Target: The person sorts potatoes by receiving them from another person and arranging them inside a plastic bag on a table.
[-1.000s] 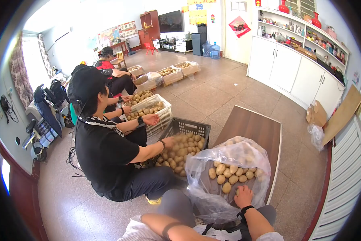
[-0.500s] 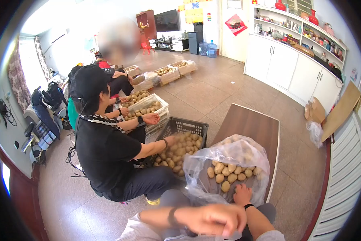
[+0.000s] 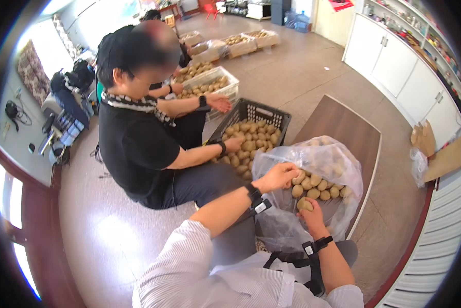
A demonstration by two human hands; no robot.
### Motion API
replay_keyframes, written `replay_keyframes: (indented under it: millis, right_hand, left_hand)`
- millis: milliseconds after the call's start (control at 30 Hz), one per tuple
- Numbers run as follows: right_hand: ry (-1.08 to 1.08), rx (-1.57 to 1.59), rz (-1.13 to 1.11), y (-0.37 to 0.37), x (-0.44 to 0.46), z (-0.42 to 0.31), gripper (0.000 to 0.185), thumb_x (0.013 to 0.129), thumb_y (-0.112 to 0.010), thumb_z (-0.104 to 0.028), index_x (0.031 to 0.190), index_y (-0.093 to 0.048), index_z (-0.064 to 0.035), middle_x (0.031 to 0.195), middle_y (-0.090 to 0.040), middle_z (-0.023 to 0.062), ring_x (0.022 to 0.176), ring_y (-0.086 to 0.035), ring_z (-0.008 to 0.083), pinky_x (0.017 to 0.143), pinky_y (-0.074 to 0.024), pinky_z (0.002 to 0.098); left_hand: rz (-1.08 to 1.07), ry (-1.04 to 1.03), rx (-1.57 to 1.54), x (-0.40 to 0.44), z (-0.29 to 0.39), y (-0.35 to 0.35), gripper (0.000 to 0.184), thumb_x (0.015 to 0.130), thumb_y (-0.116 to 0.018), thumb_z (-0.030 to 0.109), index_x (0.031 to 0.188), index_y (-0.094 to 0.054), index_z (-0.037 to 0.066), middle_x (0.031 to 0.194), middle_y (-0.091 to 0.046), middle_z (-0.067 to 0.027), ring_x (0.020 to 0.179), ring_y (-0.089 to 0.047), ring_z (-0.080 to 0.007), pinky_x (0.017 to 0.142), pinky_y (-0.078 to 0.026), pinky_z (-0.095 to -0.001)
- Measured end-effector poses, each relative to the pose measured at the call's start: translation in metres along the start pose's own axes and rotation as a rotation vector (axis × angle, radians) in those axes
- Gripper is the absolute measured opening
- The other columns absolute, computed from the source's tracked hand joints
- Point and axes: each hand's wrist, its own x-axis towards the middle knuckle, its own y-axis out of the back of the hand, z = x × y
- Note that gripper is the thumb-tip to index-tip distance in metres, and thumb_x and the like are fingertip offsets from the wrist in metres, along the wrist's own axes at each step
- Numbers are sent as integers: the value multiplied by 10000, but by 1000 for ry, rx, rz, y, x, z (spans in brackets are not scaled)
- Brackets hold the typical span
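Observation:
A clear plastic bag (image 3: 276, 220) of potatoes lies open toward me on a dark wood-topped bench. My right hand (image 3: 315, 219) is closed around a potato (image 3: 305, 204) at the mouth of the bag. My left hand (image 3: 275, 177) reaches over the bag's left rim with fingers bent together. Its fingertips are beside the loose potatoes (image 3: 324, 188); what they pinch, if anything, I cannot make out. Both wrists wear black bands with small devices.
A co-worker in black (image 3: 138, 149) sits at my left, one hand among potatoes in a black crate (image 3: 279, 110). Behind it are a white crate (image 3: 230, 84) and more potato boxes (image 3: 241, 49). The brown bench top (image 3: 343, 120) extends beyond the bag. White cabinets (image 3: 389, 66) line the right wall.
My left hand has moved forward from near my body to the bag's mouth. My right hand has lifted a potato. The view has tilted downward, and the co-worker's head has turned.

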Motion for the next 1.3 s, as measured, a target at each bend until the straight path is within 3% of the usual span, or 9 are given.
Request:
replay_keyframes:
  millis: [267,433,567,767,900,967,1067,1133,1300]
  right_hand:
    - [-65,126,-176,-44,-13,-82,303,979,-595,-201,1198,-561,5,980,-636,80,704,-622,153,651,-556,298]
    - [116,4,-175,-63,17,-84,330,1032,-536,-323,1152,-569,-17,768,-563,19,575,-521,95,518,-470,247]
    - [193,-27,-181,-78,17,-83,361,1054,-482,-363,1129,-559,-17,731,-548,13,527,-478,82,477,-422,239]
    - [183,-89,-114,-71,18,-75,347,1064,-444,-339,1127,-560,-17,723,-575,34,511,-491,93,476,-416,255]
    - [251,-134,-47,-48,25,-43,292,1047,-488,-279,1093,-566,-2,707,-571,27,587,-555,108,547,-462,276]
    - [205,-188,-9,-30,27,-33,268,1011,-551,-245,1107,-570,5,772,-625,79,701,-631,177,636,-500,326]
    - [433,-588,210,4,33,12,275,948,-615,-208,1123,-581,1,905,-665,149,841,-660,280,752,-513,397]
    - [470,-769,293,27,33,21,335,888,-650,-192,1168,-591,-18,1073,-656,184,1030,-620,361,894,-488,446]
    - [169,-1081,488,46,10,11,436,869,-635,-205,1277,-557,-72,1328,-542,144,1296,-447,367,1081,-365,497]
  left_hand:
    - [46,169,34,-11,-10,18,351,1005,-534,408,1079,-628,78,846,-641,-19,602,-612,-113,482,-449,-256]
    - [-147,285,-223,-4,-3,14,431,1011,-498,464,1147,-597,67,959,-675,-65,618,-629,-148,507,-471,-291]
    - [-242,286,-234,-3,-10,20,389,1001,-542,432,1153,-594,78,974,-671,-67,655,-639,-162,539,-486,-301]
    - [-127,275,-274,5,-27,30,336,975,-612,329,1182,-612,66,987,-672,-67,707,-646,-179,594,-526,-316]
    - [-41,271,-350,3,-22,45,326,968,-619,313,1192,-616,76,1031,-684,-92,695,-653,-199,566,-515,-294]
    - [68,261,-537,9,-27,56,296,972,-614,320,1162,-617,93,991,-680,-81,684,-644,-204,544,-498,-300]
    - [221,166,-740,21,-49,81,281,985,-596,317,1169,-599,105,979,-661,-77,695,-627,-216,533,-484,-303]
    - [374,155,-797,21,-52,91,298,994,-579,310,1191,-583,87,1010,-654,-88,732,-628,-232,540,-487,-312]
    - [645,192,-813,29,-79,132,375,1028,-510,296,1251,-536,-4,1071,-642,-157,836,-646,-287,658,-562,-383]
